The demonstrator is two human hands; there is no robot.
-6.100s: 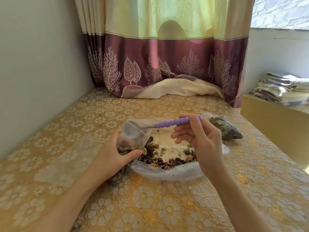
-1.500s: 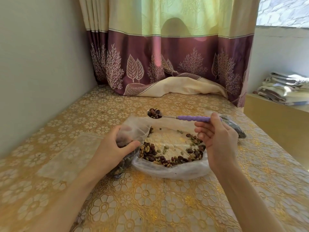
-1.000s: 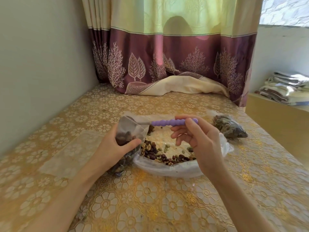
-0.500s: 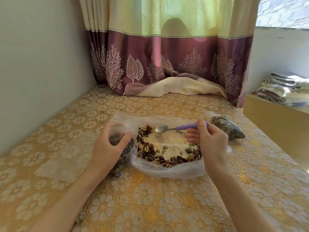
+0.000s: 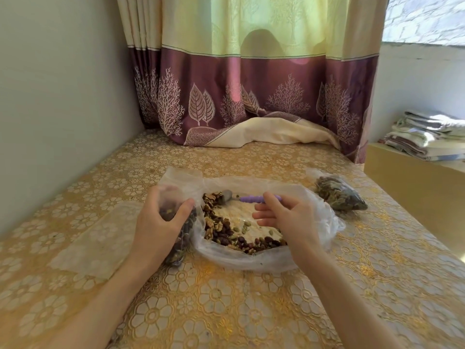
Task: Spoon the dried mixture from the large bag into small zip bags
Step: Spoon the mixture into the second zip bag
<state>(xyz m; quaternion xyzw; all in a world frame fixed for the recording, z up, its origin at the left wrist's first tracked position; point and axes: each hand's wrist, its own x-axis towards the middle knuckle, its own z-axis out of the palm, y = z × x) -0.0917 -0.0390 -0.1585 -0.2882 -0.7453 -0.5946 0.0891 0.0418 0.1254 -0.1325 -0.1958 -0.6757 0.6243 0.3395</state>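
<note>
The large bag (image 5: 251,258) lies open and flat on the patterned tablecloth (image 5: 226,311), its thin clear film slumped around a loose ring of nuts and seeds (image 5: 226,233) with a bare patch in the middle. The left hand (image 5: 156,227) grips a small zip bag (image 5: 180,238) just beside the large bag's left edge, thumb on the near face and fingers curled round the back, with dark mixture already settled in its lower half. The right hand (image 5: 289,220) holds the purple handle of the spoon (image 5: 247,198) between thumb and forefinger while the other fingers spread loosely; the metal bowl is buried in the heap at the far left of the large bag. The film of both bags looks soft, light and slippery, so I judge the small one is best held high, near its mouth, to keep the opening wide rather than letting it fold shut. The mixture is dry, lumpy and free-rolling, likely to spill off a tilted spoon, so a level carry seems wise. The ribbed handle should give a sure hold near its far end. A filled, closed small bag (image 5: 337,195) rests to the right, near but apart from the large bag, and flat empty bags (image 5: 93,238) lie to the left.
</note>
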